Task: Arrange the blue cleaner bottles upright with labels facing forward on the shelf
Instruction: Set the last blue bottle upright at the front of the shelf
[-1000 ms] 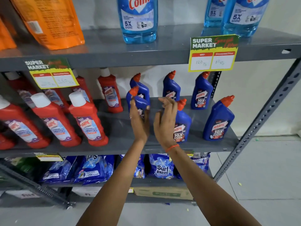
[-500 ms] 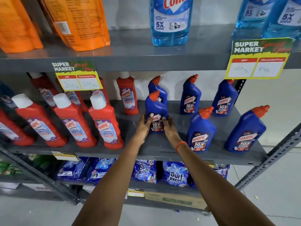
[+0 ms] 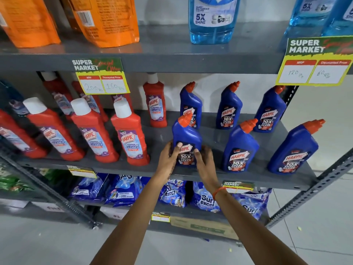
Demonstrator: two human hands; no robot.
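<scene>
Several blue Harpic cleaner bottles with orange caps stand upright on the grey middle shelf (image 3: 162,136), labels facing me. The front-left blue bottle (image 3: 186,134) is held at its base from both sides. My left hand (image 3: 169,159) grips its left side with the thumb on the label. On its right side my right hand (image 3: 205,163) grips the bottle too. Two more front bottles stand to the right, one (image 3: 240,146) close by and another (image 3: 294,150) near the shelf's end. Three bottles stand in the back row, at the left (image 3: 191,104), middle (image 3: 229,108) and right (image 3: 270,109).
Red Harpic bathroom cleaner bottles (image 3: 129,136) fill the shelf's left half. Orange pouches (image 3: 107,20) and light-blue glass cleaner bottles (image 3: 214,20) sit on the shelf above. Blue Surf Excel bags (image 3: 206,199) lie on the shelf below. Price tags (image 3: 101,77) hang from the shelf edges.
My hands dropped from the bottle's top to its base and closed on it. The bottle has come forward, level with the front row. The view shifted left and closer.
</scene>
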